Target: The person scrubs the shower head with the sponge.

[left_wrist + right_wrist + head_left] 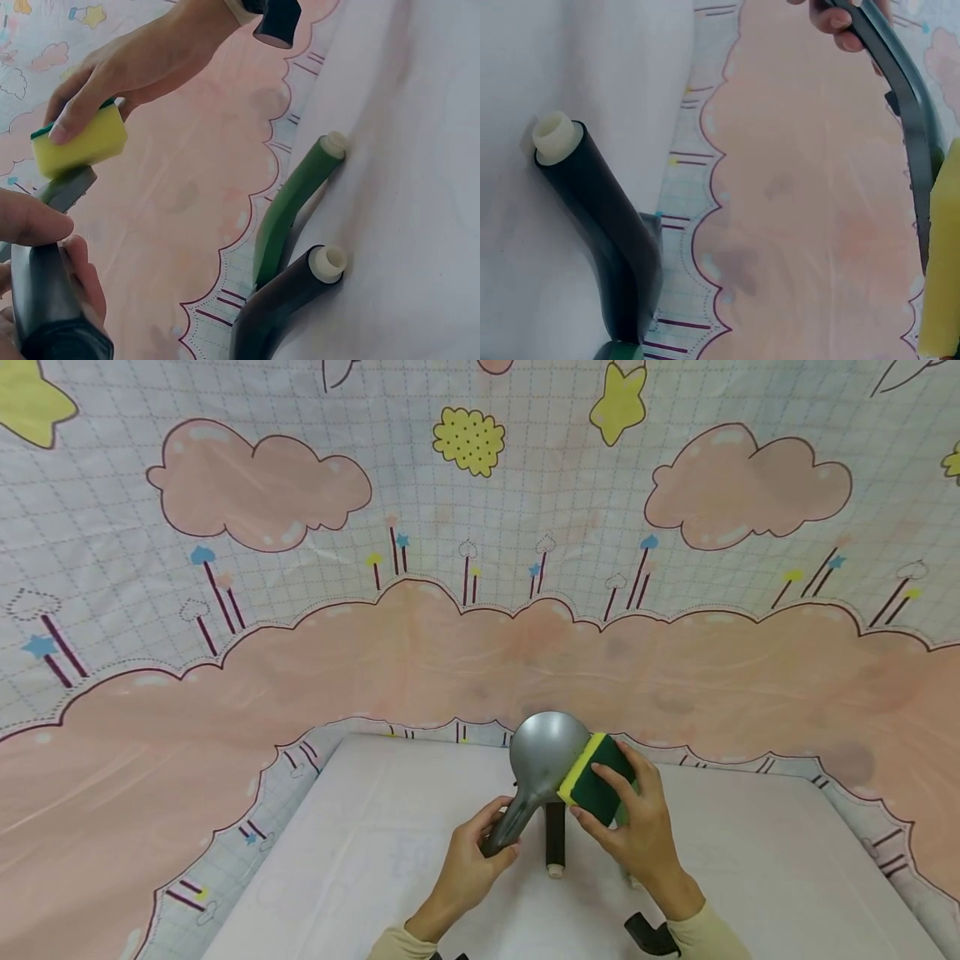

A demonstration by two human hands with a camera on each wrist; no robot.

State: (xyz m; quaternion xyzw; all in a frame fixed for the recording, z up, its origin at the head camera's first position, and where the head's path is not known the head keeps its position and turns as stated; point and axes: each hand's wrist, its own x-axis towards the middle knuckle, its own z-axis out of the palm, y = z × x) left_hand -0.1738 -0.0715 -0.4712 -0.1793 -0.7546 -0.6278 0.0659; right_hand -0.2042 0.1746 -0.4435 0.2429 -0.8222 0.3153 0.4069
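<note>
My left hand [468, 864] grips the handle of a grey shower head [546, 747], which is tilted up with its smooth rounded back showing in the head view. Pinched between the thumb and fingers of my right hand [645, 831] is a sponge [592, 795] with a dark green side and a yellow side. Its yellow side [81, 144] lies against the rounded back of the shower head, at the right edge as seen from above. The left wrist view shows the left thumb [34, 217] laid across the handle.
On the white table [337, 860], a black handle [555, 842] with a pale threaded end points toward me. A green handle [296, 199] of similar shape lies beside it, mostly covered by my right hand in the head view. A cloud-patterned cloth [465, 668] hangs behind.
</note>
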